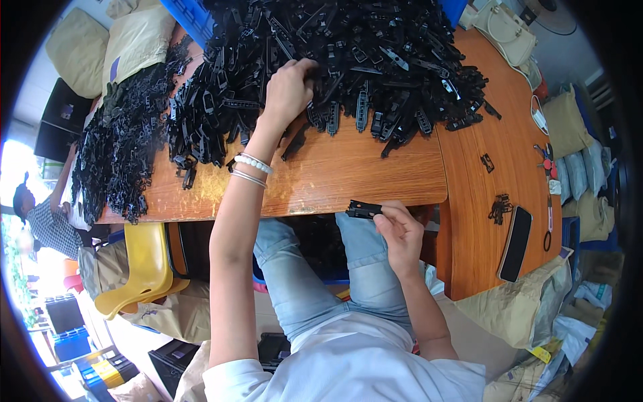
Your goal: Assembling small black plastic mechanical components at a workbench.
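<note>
My left hand (289,90) reaches to the near side of a large heap of black plastic parts (341,40) on the wooden table. Its fingers are curled among the parts, and what they grip is dark and blurred. A beaded bracelet (253,163) and a thin bangle circle that wrist. Over my lap, just off the table's front edge, my right hand (402,236) pinches a black plastic clip-like part (362,210) by one end, the part pointing left.
A second heap of smaller black parts (124,144) covers the table's left end. A blue bin (189,19) stands behind the large heap. On the right lie a phone (516,244), several loose parts (499,208) and keys (547,163). A yellow chair (144,264) and another person (50,224) are at left.
</note>
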Action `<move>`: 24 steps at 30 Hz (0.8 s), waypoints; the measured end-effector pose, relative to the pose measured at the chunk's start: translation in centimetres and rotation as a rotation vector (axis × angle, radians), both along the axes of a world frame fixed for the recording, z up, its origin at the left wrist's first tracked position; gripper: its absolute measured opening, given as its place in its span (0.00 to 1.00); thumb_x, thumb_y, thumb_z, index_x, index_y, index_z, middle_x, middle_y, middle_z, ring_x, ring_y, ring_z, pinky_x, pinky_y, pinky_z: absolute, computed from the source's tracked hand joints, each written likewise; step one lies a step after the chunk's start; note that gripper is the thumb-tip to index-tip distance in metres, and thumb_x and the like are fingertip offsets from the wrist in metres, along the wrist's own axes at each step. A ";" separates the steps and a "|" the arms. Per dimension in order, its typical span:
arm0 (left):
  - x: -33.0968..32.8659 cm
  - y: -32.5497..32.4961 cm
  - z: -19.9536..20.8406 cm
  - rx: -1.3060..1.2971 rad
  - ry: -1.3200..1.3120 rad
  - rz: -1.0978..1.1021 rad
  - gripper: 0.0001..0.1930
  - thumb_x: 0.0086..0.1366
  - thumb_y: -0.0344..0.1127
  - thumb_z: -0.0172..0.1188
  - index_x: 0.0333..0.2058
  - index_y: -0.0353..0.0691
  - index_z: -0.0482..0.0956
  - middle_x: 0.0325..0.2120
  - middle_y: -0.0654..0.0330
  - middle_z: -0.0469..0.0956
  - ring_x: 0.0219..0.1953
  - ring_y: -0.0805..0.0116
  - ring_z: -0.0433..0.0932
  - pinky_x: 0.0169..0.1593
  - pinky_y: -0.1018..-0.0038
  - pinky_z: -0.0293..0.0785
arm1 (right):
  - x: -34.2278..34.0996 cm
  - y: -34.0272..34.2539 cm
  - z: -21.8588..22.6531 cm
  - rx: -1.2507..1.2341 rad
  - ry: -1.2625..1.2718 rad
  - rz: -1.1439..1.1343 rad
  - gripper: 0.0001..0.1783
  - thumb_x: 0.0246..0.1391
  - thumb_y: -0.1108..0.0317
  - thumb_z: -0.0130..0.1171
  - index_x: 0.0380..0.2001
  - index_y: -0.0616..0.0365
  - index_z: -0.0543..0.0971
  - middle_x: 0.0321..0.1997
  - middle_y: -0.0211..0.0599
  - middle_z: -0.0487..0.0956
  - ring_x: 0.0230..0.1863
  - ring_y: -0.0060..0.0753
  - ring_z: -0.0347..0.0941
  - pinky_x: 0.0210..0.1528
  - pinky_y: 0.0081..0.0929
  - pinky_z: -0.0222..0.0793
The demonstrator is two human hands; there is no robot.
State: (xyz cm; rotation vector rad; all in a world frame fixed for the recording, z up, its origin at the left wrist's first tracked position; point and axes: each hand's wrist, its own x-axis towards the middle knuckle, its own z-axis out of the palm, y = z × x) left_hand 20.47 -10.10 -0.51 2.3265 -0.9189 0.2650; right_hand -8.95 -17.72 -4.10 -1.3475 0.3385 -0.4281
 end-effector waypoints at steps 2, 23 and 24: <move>-0.7 0.3 0.0 0.113 -0.186 -0.053 0.17 0.49 0.26 0.57 0.40 0.44 0.75 0.35 0.53 0.72 0.32 0.54 0.76 0.35 0.67 0.73 | 0.1 0.2 -0.3 -0.005 -0.006 0.014 0.05 0.50 0.79 0.54 0.31 0.71 0.74 0.35 0.32 0.70 0.29 0.17 0.64 0.32 0.14 0.62; -15.0 7.1 -2.1 -0.342 0.591 -0.314 0.12 0.50 0.22 0.63 0.35 0.29 0.75 0.28 0.61 0.75 0.25 0.81 0.75 0.26 0.86 0.71 | 3.2 -0.1 0.5 0.151 0.025 -0.011 0.08 0.50 0.74 0.55 0.32 0.68 0.78 0.27 0.38 0.77 0.22 0.19 0.66 0.28 0.14 0.62; -15.4 7.3 -1.7 -0.339 0.589 -0.320 0.12 0.49 0.20 0.62 0.35 0.28 0.75 0.31 0.59 0.75 0.27 0.78 0.76 0.27 0.85 0.74 | 3.3 0.0 0.9 0.136 0.083 0.004 0.07 0.50 0.74 0.55 0.31 0.68 0.77 0.25 0.38 0.77 0.22 0.19 0.67 0.28 0.14 0.62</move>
